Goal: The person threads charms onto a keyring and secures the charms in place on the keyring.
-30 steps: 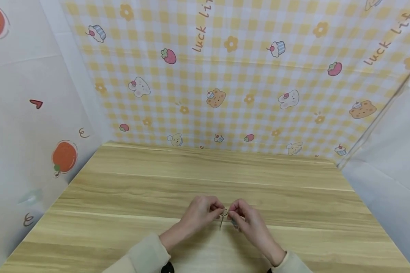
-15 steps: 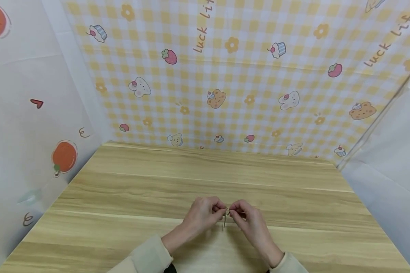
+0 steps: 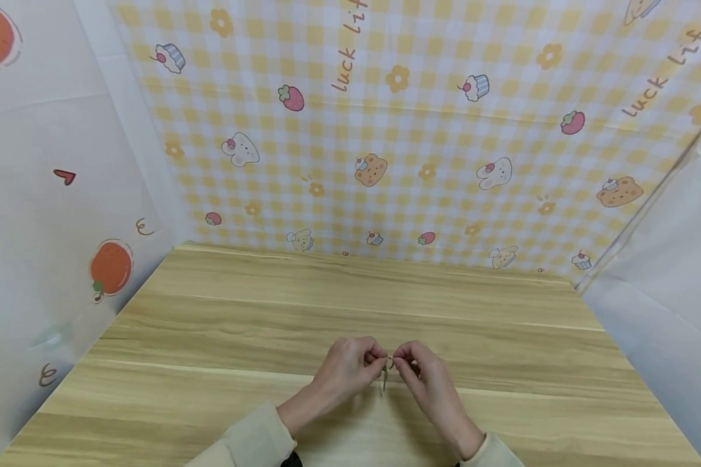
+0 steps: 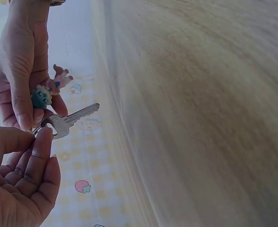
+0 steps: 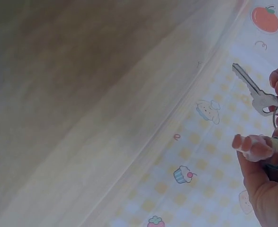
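A silver key (image 4: 79,116) hangs from a thin metal ring (image 5: 274,118) between the two hands, its blade pointing down toward the table. My left hand (image 3: 344,366) pinches the ring near the key's bow between thumb and forefinger. From the other side, my right hand (image 3: 431,379) pinches at the ring with its thumb and fingertips. Beside the right hand's fingers sits a small toy figure charm (image 5: 256,146), pink and white with a teal part; the right hand mostly hides it in the head view. Both hands are close together above the table, fingertips almost meeting.
The wood-grain table (image 3: 239,324) extends under and beyond the hands. A yellow checked cloth (image 3: 327,130) with cartoon prints stands behind it. White printed sheeting (image 3: 35,214) closes the left side, and plain white sheeting (image 3: 666,311) the right.
Over the last second the left hand and the key have shifted slightly right, and the charm has slipped out of sight behind the right hand in the head view. Since half a second ago, little differs.
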The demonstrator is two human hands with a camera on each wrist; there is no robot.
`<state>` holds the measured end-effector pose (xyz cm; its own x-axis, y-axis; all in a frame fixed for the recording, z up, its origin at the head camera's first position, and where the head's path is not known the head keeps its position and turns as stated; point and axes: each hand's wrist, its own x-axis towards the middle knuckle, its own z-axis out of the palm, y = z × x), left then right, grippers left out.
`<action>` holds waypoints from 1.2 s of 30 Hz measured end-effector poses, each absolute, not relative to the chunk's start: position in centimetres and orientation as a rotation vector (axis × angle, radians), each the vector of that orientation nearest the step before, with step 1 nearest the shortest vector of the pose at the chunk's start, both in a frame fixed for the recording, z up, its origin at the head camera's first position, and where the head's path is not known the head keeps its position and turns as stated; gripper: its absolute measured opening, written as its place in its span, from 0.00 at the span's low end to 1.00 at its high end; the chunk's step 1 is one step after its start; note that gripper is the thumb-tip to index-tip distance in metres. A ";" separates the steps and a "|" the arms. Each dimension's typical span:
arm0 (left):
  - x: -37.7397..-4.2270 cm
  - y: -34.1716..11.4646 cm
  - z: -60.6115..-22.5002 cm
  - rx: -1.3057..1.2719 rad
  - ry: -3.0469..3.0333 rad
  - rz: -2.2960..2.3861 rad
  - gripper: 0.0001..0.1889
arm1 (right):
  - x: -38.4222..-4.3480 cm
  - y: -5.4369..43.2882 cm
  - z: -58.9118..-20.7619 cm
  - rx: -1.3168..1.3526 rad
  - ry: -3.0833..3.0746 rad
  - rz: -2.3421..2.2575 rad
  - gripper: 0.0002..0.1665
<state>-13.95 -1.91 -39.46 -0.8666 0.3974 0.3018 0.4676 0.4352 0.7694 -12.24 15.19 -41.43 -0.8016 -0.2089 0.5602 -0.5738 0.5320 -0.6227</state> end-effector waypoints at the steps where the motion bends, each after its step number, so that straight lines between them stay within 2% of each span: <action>1: -14.0 -1.9 -39.5 -0.784 -2.596 -1.427 0.04 | -12.3 15.2 -41.5 0.656 -2.350 1.164 0.09; 7: -13.9 -1.8 -39.5 -0.785 -2.585 -1.409 0.04 | -12.2 15.3 -41.5 0.668 -2.356 1.162 0.05; 13: -13.9 -1.6 -39.5 -0.785 -2.562 -1.406 0.05 | -12.2 15.0 -41.5 0.615 -2.398 1.195 0.11; 18: -13.8 -1.5 -39.6 -0.784 -2.538 -1.371 0.05 | -12.0 14.8 -41.3 0.476 -2.465 1.326 0.12; 26: -13.8 -1.5 -39.7 -0.794 -2.496 -1.356 0.05 | -12.0 14.5 -40.4 0.176 -2.557 1.815 0.02; 29: -13.8 -1.5 -39.7 -0.790 -2.484 -1.353 0.05 | -12.0 14.6 -40.2 0.085 -2.519 1.975 0.03; 36: -13.9 -1.5 -39.9 -0.813 -2.444 -1.346 0.05 | -12.1 14.9 -40.1 0.049 -2.501 2.005 0.04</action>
<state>-13.89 -1.55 -39.91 -0.8181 0.3556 0.4519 0.5720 0.4226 0.7030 -12.07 14.86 -40.05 -0.9975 -0.0636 -0.0310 0.0164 0.2183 -0.9758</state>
